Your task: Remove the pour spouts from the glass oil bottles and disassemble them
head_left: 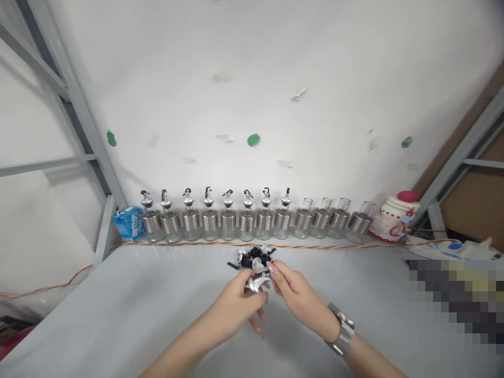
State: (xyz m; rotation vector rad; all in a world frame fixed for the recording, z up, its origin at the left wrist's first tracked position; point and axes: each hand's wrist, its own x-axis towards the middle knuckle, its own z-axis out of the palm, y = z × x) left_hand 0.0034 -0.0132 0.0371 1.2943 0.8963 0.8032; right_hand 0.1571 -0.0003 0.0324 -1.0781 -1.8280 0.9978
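Observation:
My left hand [244, 299] is closed round a silver pourer spout [258, 283], held tilted just above the table. The fingers of my right hand [289, 283] pinch the black lever flap [262, 273] at the top of that spout. Right behind both hands lies a small heap of loose pourer spouts [252, 258], silver with black parts. Along the wall stands a row of glass bottles with steel bands; several on the left carry pourer spouts, such as this bottle [228, 221]. Those at the right end, such as this open bottle [304, 220], have bare necks.
A blue drink carton [129, 224] stands at the row's left end. A cake-shaped white and red container [394, 218] is at its right end. A twisted red and yellow wire [212, 243] runs across the grey table [157, 294] before the bottles. Metal frame posts flank both sides.

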